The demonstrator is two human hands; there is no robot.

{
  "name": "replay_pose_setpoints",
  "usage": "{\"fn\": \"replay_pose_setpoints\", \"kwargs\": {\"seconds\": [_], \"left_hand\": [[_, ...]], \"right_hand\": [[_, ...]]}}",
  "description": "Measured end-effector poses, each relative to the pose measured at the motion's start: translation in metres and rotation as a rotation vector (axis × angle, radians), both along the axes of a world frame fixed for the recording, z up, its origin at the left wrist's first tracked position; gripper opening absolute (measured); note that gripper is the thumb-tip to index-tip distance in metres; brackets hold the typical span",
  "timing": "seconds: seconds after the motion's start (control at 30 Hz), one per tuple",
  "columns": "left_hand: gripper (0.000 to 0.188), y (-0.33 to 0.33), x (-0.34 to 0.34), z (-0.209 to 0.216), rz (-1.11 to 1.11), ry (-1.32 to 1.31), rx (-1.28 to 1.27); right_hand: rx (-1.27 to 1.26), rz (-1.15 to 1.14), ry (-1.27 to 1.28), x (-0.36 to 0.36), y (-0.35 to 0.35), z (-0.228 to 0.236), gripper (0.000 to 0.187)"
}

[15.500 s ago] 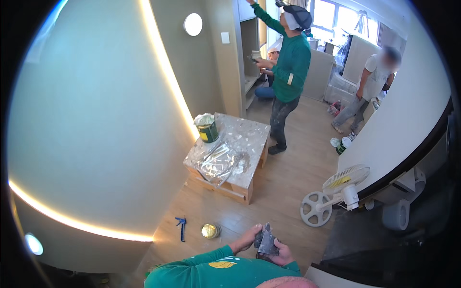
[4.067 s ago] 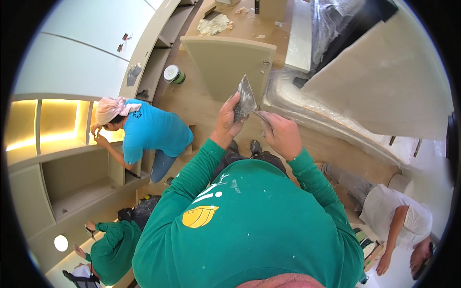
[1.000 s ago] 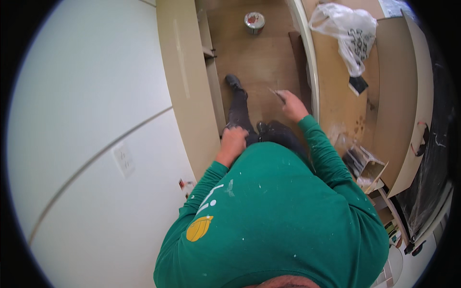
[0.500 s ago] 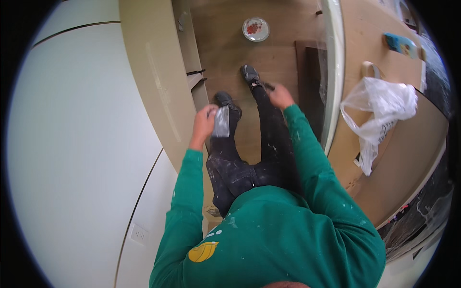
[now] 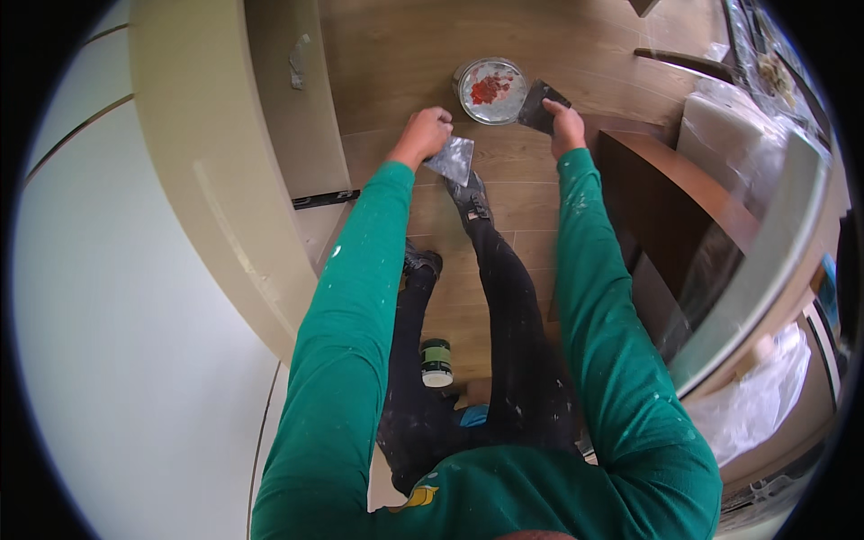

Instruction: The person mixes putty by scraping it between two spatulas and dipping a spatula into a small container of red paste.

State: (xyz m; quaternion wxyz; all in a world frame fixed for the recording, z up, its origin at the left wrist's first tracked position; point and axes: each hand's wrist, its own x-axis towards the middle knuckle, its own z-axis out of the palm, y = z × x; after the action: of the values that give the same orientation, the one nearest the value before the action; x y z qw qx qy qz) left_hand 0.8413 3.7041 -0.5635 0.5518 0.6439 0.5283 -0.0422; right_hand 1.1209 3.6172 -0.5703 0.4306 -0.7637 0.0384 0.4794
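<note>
My left hand (image 5: 425, 135) is closed around a grey, smeared metal scraper (image 5: 453, 163), whose flat blade hangs over my forward shoe. My right hand (image 5: 567, 129) grips a darker scraper (image 5: 539, 106), with the blade angled toward the round bucket (image 5: 496, 112) on the floor. That blade overlaps the bucket's right edge in the picture; I cannot tell whether they touch. A whitish surface with red patches shows at the bucket's top. Both scrapers' handles are mostly hidden by my fingers.
A small green-and-white can (image 5: 436, 362) is on the wood floor between my legs. Left of me runs a beige panel edge (image 5: 193, 153) beside white panels. At right are a dark brown furniture piece (image 5: 661, 193), a pale curved edge (image 5: 760, 279) and a white plastic bag (image 5: 756, 396).
I have leaned and moved forward, so the bucket is closer. Both hands reach farther out, the right scraper now beside the bucket. The can between my legs has come into view.
</note>
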Motion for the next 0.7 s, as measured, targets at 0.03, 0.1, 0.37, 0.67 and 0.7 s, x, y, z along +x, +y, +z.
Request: {"fn": "replay_pose_setpoints", "kwargs": {"seconds": [0.03,0.1,0.37,0.67,0.7], "left_hand": [[0.025,0.007,0.018,-0.01,-0.014,0.038,0.014],[0.026,0.015,0.035,-0.025,-0.046,0.107,0.016],[0.028,0.034,0.068,-0.051,-0.191,0.266,-0.014],[0.024,0.039,0.053,-0.062,-0.181,0.097,0.108],[0.023,0.037,0.053,-0.062,-0.155,0.098,0.12]], "right_hand": [[0.022,-0.007,0.05,0.017,-0.001,-0.021,0.037],[0.011,-0.019,0.133,0.022,-0.002,-0.036,0.036],[-0.073,0.022,0.234,0.024,-0.013,-0.047,0.028],[-0.043,0.129,0.264,0.036,-0.018,-0.045,0.037],[-0.044,0.128,0.279,0.037,-0.022,-0.053,0.038]]}}
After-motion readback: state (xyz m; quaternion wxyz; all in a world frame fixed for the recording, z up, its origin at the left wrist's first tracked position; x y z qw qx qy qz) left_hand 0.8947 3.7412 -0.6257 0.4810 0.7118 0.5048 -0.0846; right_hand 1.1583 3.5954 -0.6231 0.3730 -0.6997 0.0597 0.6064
